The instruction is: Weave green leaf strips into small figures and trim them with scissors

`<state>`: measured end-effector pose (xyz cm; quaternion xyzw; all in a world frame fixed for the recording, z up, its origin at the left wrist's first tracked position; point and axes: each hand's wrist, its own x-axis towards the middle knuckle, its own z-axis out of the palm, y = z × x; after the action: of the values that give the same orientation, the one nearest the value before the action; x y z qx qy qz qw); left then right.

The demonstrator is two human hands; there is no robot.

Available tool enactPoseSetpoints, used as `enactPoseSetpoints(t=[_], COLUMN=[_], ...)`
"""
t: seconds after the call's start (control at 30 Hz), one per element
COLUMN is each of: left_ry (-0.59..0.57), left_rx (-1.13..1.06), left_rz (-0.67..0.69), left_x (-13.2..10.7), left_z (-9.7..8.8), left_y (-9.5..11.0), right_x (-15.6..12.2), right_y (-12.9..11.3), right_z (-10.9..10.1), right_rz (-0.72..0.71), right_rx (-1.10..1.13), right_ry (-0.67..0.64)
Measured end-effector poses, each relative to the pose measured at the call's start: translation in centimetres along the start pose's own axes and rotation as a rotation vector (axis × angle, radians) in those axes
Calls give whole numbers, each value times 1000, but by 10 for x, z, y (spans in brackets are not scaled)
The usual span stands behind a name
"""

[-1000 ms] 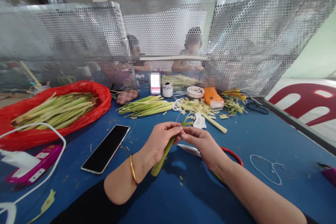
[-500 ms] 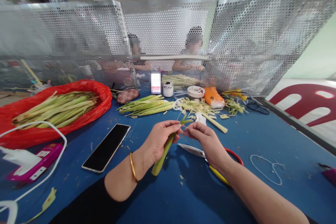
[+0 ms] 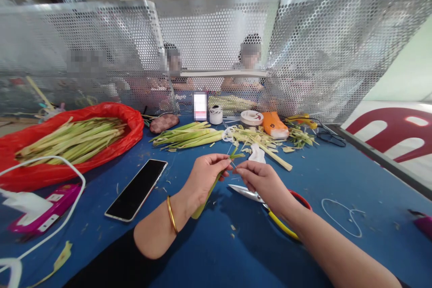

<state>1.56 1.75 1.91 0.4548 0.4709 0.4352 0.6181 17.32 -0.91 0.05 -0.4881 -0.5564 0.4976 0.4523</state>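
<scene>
My left hand is closed round a green stalk, which slants from below the palm up to the fingertips. My right hand pinches the stalk's leafy top end between thumb and fingers, the two hands nearly touching. Scissors with red and yellow handles lie on the blue table under my right hand. A gold bangle is on my left wrist.
A black phone lies left of my hands. A red bag of green stalks sits at the left, loose stalks and trimmings ahead. A perforated metal screen stands behind, with people beyond it. A white string loop lies at the right.
Both hands have shifted slightly up and away from me. The stalk's lower end has lifted and less of it shows below my left hand. More of the scissors shows.
</scene>
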Motion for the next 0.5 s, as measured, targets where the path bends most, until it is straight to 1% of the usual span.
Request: enactPoseSetpoints(t=[0.07, 0.1, 0.17, 0.27, 0.33, 0.43, 0.47, 0.5], left_ry=[-4, -16, -31, -10, 2, -6, -40, -101], left_rx=[59, 88, 144, 262, 399, 666, 740, 791], left_rz=[21, 32, 61, 143, 231, 375, 395, 392], left_x=[0, 1, 1, 2, 2, 0, -2, -3], left_z=[0, 0, 0, -1, -2, -5, -6, -6], left_y=[0, 1, 1, 0, -1, 0, 1, 2], right_x=[-2, -4, -7, -12, -14, -15, -14, -12], right_y=[0, 0, 0, -1, -3, -5, -6, -7], right_z=[-1, -1, -1, 1, 1, -2, -4, -6], right_rz=[-189, -263, -360, -482, -578, -675, -682, -668], right_rx=[-364, -511, -733, -987, -1104, -1187, -1187, -1163], right_ry=[70, 100, 125, 102, 91, 102, 107, 104])
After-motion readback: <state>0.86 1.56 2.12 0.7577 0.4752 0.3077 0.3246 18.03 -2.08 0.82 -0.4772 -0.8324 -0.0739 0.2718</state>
